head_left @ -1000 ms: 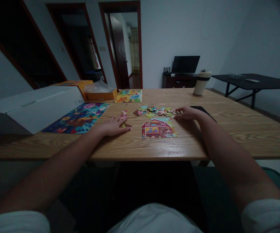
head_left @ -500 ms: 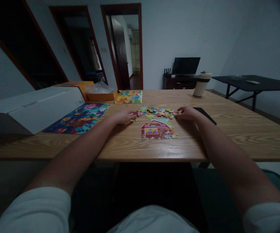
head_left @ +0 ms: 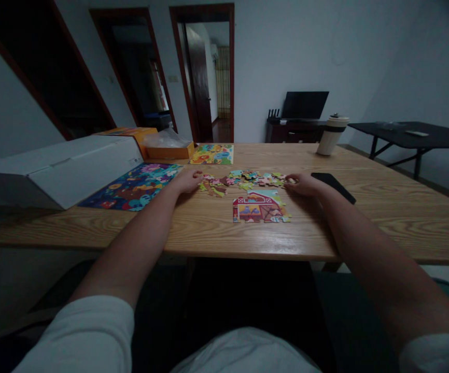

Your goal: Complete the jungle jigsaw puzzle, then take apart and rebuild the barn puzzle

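Note:
A loose heap of jigsaw puzzle pieces [head_left: 248, 179] stretches across the middle of the wooden table. At its left end, my left hand [head_left: 188, 181] rests with loosely curved fingers, its tips beside the outermost pieces. My right hand [head_left: 302, 184] lies at the heap's right end, fingers slightly apart and touching the pieces there; no firm grip shows. In front of the heap, nearer to me, is a joined puzzle section [head_left: 261, 208] with a red barn picture, its right and lower edges uneven with tabs.
A dark blue picture sheet [head_left: 133, 186] lies left, beside a long white box [head_left: 80, 168]. Behind are an orange box [head_left: 170, 151] with clear plastic and a yellow animal picture [head_left: 211, 154]. A black flat device [head_left: 333, 186] and a pale lidded cup [head_left: 331, 135] stand right.
My left hand has moved left off the heap, and more pieces show at its left end. My right hand stays by the right end. The view has shifted slightly.

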`<action>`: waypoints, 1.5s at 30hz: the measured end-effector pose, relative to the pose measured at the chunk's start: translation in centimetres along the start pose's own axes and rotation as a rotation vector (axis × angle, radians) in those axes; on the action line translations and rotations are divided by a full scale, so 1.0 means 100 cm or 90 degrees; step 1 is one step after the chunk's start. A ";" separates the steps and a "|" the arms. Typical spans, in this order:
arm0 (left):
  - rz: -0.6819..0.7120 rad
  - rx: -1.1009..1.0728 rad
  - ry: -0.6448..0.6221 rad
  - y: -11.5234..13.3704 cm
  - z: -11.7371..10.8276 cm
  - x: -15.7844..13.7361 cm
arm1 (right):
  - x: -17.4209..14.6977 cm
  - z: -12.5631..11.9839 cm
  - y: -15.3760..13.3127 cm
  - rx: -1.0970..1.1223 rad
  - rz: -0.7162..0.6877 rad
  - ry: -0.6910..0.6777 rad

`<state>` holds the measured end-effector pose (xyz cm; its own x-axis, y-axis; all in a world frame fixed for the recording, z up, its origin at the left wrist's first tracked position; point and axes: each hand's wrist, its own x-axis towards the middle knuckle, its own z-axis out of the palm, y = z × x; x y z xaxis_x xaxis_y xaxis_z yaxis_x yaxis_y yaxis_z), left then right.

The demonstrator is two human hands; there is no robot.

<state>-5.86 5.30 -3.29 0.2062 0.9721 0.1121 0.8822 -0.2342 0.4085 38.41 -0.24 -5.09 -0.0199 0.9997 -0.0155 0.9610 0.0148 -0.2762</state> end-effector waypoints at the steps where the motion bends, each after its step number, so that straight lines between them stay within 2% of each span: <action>1: 0.009 0.007 -0.018 0.002 0.001 -0.001 | 0.001 0.001 0.002 -0.004 -0.001 0.014; 6: 0.031 -0.014 -0.084 0.007 -0.004 -0.006 | 0.007 0.007 0.009 -0.007 0.004 0.070; 9: 0.048 -0.038 -0.132 0.007 -0.010 -0.008 | 0.008 0.008 0.009 -0.003 -0.006 0.064; 14: 0.058 0.004 -0.166 0.003 -0.017 -0.008 | 0.007 0.008 0.006 0.003 -0.014 0.053; 22: 0.037 -0.008 -0.177 0.003 -0.015 -0.008 | 0.003 0.005 0.004 0.000 -0.003 0.053; 27: 0.000 0.061 -0.186 0.003 -0.018 -0.009 | 0.003 0.004 0.003 -0.005 0.001 0.045; 32: 0.025 0.115 -0.177 0.002 -0.019 -0.010 | 0.002 0.003 0.002 -0.010 0.000 0.040; 38: -0.012 0.105 -0.163 0.002 -0.021 -0.010 | -0.001 0.002 0.000 -0.001 0.012 0.044; 45: -0.035 0.117 -0.190 -0.001 -0.022 -0.009 | 0.003 0.003 0.003 -0.006 -0.001 0.039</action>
<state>-7.10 4.41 -1.46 0.2477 0.9507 -0.1865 0.9511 -0.2020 0.2336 38.59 0.03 -5.47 -0.0048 0.9990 0.0439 0.9636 0.0164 -0.2668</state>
